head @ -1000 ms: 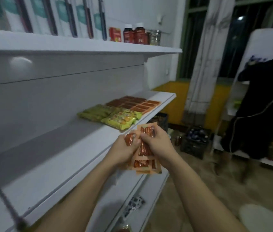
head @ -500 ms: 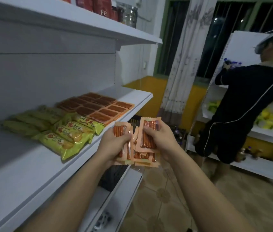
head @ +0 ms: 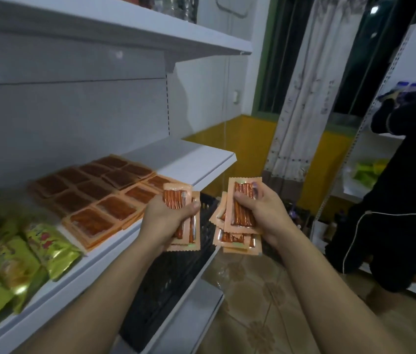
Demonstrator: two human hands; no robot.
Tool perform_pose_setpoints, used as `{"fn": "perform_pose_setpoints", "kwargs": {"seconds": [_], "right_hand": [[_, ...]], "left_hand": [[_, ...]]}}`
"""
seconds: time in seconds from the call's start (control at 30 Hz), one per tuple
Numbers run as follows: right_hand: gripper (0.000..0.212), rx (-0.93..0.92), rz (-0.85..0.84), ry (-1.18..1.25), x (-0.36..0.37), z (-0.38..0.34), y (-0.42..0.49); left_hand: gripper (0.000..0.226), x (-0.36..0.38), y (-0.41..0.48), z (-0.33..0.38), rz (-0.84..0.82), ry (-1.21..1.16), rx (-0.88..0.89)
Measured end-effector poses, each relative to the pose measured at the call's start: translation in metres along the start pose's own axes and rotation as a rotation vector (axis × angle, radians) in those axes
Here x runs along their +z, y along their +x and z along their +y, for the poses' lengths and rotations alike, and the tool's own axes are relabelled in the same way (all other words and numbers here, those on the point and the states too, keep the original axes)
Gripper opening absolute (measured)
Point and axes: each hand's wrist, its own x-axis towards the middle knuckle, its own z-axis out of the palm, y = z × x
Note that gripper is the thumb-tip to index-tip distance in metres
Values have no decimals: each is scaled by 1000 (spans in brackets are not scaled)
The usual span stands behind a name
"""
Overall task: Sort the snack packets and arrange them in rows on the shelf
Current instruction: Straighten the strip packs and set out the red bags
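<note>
Left hand (head: 168, 221) grips 1 fan of packets (head: 176, 200); right hand (head: 260, 215) grips a second stack (head: 242, 208). Risk: loose lower packets slipping floorward, beyond shelf (head: 196, 164) edge.

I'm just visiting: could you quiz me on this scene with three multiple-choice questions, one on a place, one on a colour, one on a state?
1. On the shelf, the green packets lie where, as seen, from the brown packets?
A) right B) left C) on top
2. The stack in the right hand is:
A) orange B) blue C) white
3. The left hand is:
A) open, empty B) flat on the shelf C) gripping packets

Answers: 1 B, the green ones sit at the row's left end. 2 A, orange wrappers show. 3 C, its fingers curl round a second stack.
</note>
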Motion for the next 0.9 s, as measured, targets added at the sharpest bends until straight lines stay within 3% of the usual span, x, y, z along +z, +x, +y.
{"fn": "perform_pose_setpoints", "kwargs": {"seconds": [0.3,0.6,0.9], "right_hand": [[13,55,-212,5,-58,-9,137],[11,-23,-445,-85,26,-6,235],[13,-111,-704,-221,104,-13,307]], "left_hand": [[21,71,79,21,268,26,-156],[44,38,133,34,522,192,-74],[30,-3,182,32,665,224,-55]]}}
